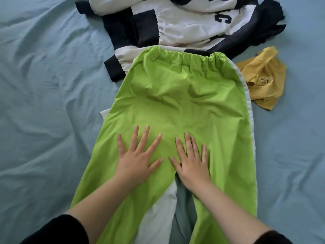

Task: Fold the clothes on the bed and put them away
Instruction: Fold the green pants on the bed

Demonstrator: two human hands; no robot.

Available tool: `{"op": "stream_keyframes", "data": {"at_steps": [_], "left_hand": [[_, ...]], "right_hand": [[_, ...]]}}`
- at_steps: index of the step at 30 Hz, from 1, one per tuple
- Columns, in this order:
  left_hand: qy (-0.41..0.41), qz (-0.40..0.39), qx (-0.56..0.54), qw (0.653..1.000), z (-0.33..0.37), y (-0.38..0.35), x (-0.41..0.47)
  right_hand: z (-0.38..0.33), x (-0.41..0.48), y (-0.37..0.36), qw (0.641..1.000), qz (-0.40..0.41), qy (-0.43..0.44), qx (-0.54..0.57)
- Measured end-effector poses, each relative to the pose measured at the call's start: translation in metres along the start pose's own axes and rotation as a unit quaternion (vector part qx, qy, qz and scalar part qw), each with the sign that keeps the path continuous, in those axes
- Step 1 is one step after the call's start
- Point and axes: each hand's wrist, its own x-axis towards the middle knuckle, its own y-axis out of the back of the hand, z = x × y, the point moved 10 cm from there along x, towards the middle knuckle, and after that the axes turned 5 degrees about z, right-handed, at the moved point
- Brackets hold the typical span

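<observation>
Bright green trousers (177,95) with a white side stripe lie spread flat on the bed, waistband at the far end and legs running toward me. My left hand (135,159) presses flat on the left leg near the crotch, fingers spread and straight. My right hand (191,166) lies flat beside it on the right leg, fingers straight too. Neither hand grips the cloth. Beyond the waistband a crumpled navy and white jacket (184,23) lies in a heap. A yellow garment (263,78) is bunched up to the right of the trousers.
The blue bedsheet (49,95) is wrinkled and stretches wide on the left and right. A white piece of fabric (158,213) shows under the trousers between the two legs.
</observation>
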Motion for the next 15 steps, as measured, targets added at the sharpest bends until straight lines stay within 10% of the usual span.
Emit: {"op": "stream_keyframes", "data": {"at_steps": [9, 15], "left_hand": [[-0.025, -0.09, -0.021, 0.995, -0.014, -0.019, -0.044], [0.16, -0.152, -0.126, 0.967, -0.074, -0.029, -0.142]], "right_hand": [[-0.014, -0.032, 0.004, 0.995, -0.093, -0.028, 0.002], [-0.119, -0.109, 0.007, 0.989, -0.095, 0.113, 0.02]]}}
